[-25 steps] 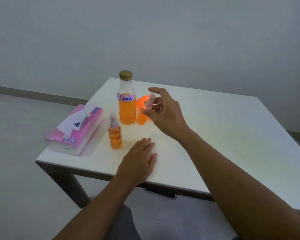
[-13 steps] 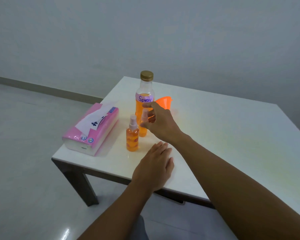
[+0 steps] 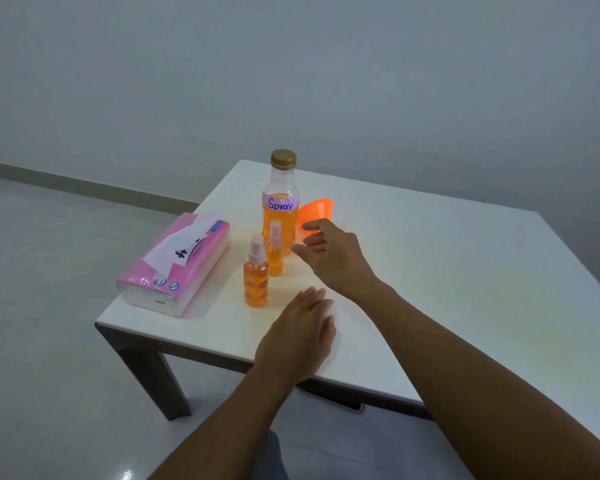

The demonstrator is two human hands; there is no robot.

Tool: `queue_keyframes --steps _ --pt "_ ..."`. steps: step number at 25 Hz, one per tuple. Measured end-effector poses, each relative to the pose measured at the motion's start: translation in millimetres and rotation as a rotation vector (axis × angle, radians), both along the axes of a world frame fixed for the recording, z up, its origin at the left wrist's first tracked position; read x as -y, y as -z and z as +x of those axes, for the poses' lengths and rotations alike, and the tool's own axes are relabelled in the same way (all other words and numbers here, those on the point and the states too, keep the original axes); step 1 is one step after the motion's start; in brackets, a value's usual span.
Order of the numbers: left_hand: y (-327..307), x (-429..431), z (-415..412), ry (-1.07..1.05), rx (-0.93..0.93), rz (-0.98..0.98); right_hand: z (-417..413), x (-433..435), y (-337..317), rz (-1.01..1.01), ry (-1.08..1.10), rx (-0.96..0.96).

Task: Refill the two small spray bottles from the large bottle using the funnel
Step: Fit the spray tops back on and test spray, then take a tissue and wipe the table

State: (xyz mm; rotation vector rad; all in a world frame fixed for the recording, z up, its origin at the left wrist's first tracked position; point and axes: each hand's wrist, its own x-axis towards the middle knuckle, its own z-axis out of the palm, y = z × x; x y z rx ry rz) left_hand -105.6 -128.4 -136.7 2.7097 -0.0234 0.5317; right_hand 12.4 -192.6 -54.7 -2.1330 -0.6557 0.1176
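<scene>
A large clear bottle (image 3: pixel 280 209) with a gold cap and a "Spray" label stands upright, about half full of orange liquid. Two small orange spray bottles stand in front of it: the nearer one (image 3: pixel 256 275) and one (image 3: pixel 275 251) just behind it. An orange funnel (image 3: pixel 314 216) lies on its side to the right of the large bottle. My right hand (image 3: pixel 333 258) hovers just right of the bottles with relaxed fingers and holds nothing. My left hand (image 3: pixel 298 337) rests flat on the white table (image 3: pixel 447 271) near its front edge.
A pink pack of tissues (image 3: pixel 175 265) lies at the table's left corner. The table's left and front edges drop to a pale tiled floor. A plain wall stands behind.
My right hand set the small spray bottle down in front of the large bottle and let go of it. The left hand stayed flat on the table. The camera view shifted left.
</scene>
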Motion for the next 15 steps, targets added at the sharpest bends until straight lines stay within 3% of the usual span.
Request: queue_keyframes --steps 5,10,15 --pt "-2.8 3.4 1.5 -0.016 -0.031 -0.088 -12.1 79.3 30.0 -0.027 0.05 0.242" --pt "-8.1 18.0 14.2 -0.068 -0.026 -0.044 -32.9 139.7 55.7 -0.199 0.083 0.35" --pt "-7.1 21.1 12.4 -0.074 -0.028 -0.174 -45.9 158.0 68.6 -0.187 0.069 0.449"
